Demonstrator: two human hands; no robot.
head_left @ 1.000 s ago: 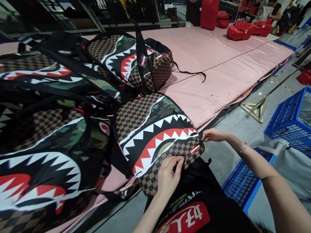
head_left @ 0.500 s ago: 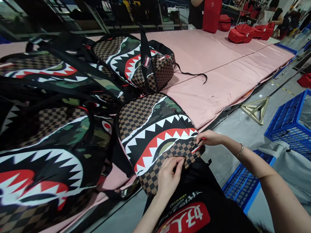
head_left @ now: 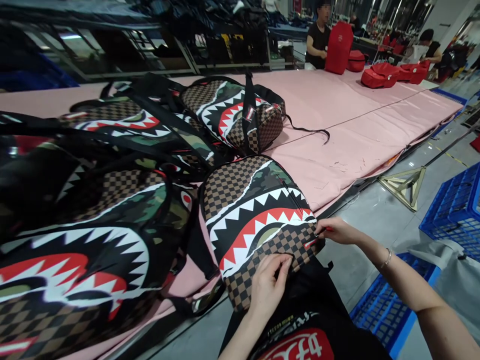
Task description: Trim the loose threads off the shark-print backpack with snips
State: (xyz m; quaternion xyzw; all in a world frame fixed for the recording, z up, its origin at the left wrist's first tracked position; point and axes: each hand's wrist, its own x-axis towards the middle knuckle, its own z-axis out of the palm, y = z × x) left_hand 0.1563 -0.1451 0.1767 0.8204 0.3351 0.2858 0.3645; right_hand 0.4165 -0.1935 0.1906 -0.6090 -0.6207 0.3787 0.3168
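Observation:
A backpack with a shark-mouth print, camouflage and brown-black checks lies at the pink table's front edge, its checkered end towards me. My left hand rests on that checkered end, thumb and forefinger pinched together; whatever is between the fingertips is too small to make out. At the bag's right corner, beside a red-and-white label, my right hand is closed on small red-handled snips. Their dark tip is by the bag's edge, and the fingers partly hide them.
More shark-print backpacks with black straps lie piled on the left. Red bags stand far along the pink table, near two people. Blue crates and a metal stand foot are on the floor at right.
The view has tilted up, so everything sits lower and further right, and a co-worker shows at the back. My right hand has drawn the snips slightly away from the label; my left keeps its pinch.

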